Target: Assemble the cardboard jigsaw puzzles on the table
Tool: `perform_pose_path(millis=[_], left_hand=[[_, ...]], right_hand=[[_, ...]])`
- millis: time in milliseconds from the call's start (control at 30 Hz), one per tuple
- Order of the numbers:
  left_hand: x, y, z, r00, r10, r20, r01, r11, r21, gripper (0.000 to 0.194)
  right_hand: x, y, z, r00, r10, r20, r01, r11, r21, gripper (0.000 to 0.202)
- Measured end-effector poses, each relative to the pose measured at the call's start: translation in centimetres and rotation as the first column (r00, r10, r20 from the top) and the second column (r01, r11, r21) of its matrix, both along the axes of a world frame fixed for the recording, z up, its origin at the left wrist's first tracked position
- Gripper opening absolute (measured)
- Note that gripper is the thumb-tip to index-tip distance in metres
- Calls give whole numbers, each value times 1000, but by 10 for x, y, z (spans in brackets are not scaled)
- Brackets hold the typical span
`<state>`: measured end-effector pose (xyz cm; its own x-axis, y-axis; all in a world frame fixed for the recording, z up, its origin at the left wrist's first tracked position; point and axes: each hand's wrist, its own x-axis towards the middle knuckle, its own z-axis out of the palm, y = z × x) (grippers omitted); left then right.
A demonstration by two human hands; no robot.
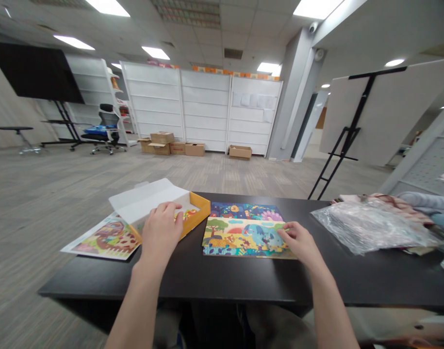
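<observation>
A jigsaw puzzle picture [239, 232] with an elephant and a leopard lies on the black table, in front of a dark blue picture board [225, 209]. My right hand [297, 241] has its thumb and fingers closed at the right edge of the elephant picture. Over the near side of an open yellow box [200, 213] is my left hand [162, 225], its thumb apart from its loosely bent fingers and nothing visible between them. Colourful pieces [190, 214] show inside the box, partly hidden by that hand. The white lid flap [149, 196] is folded back to the left.
A printed picture sheet [112, 237] lies left of the box, reaching the table's left edge. Clear plastic packages [370, 225] and folded cloth [396, 206] are heaped at the right. Beyond the table are an easel stand [347, 140], cardboard boxes [161, 143] and an office chair [107, 128].
</observation>
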<state>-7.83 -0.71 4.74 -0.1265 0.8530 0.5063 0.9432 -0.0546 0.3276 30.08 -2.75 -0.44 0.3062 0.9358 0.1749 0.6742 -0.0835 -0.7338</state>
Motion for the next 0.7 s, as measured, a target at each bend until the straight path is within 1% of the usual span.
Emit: perform_pose_path(millis=[33,67,100,133,200,267,300,333,367,433,467,533,567,600,633,667,700], left_hand=[[8,-1,2,994,-72,84,70,997,30,29],[18,-3,4,968,-160,191,156,987,38,27],[30,-6,5,917,-266,297,271,962,27,26],[43,-8,5,839,-366,402,392,920,20,25],[68,-14,2,667,-476,574,584,811,-7,28],[91,-17,-5,534,-514,671,725,687,-50,40],[100,-18,-9,496,-498,711,755,652,-71,46],[107,-17,-13,474,-479,739,767,637,-79,49],[112,-16,-16,464,-463,755,767,637,-80,51],[116,-10,-20,461,-456,761,749,660,-58,47],[113,-7,-20,468,-462,753,733,679,-38,43],[101,1,-17,513,-471,717,668,744,10,38],[91,4,-15,565,-457,687,598,801,41,36],[78,7,-13,632,-426,647,510,857,66,36],[64,9,-10,716,-370,592,398,913,89,36],[48,10,-8,809,-277,519,260,960,107,38],[32,11,-6,881,-161,445,128,986,103,40]], right_hand=[[-2,0,2,999,11,-48,-9,999,39,29],[-6,0,4,994,30,-103,-22,997,75,33],[-11,0,6,985,58,-162,-40,993,107,37],[-17,0,9,970,98,-222,-68,988,137,41],[-33,0,14,924,203,-325,-147,971,188,47],[-50,1,18,868,294,-400,-221,950,219,50],[-58,1,19,842,328,-429,-249,941,230,51],[-65,3,19,820,352,-450,-268,933,241,51],[-71,4,19,805,370,-465,-279,926,253,51],[-77,8,17,794,387,-469,-286,918,273,49],[-78,10,16,802,388,-454,-290,917,273,48],[-74,11,14,861,347,-371,-262,929,260,43],[-70,11,13,910,297,-289,-230,942,244,39],[-65,9,12,956,229,-184,-187,957,221,34],[-59,7,11,985,157,-67,-142,972,186,30],[-53,5,10,994,96,49,-101,985,137,26],[-48,2,8,987,63,151,-75,994,75,23]])
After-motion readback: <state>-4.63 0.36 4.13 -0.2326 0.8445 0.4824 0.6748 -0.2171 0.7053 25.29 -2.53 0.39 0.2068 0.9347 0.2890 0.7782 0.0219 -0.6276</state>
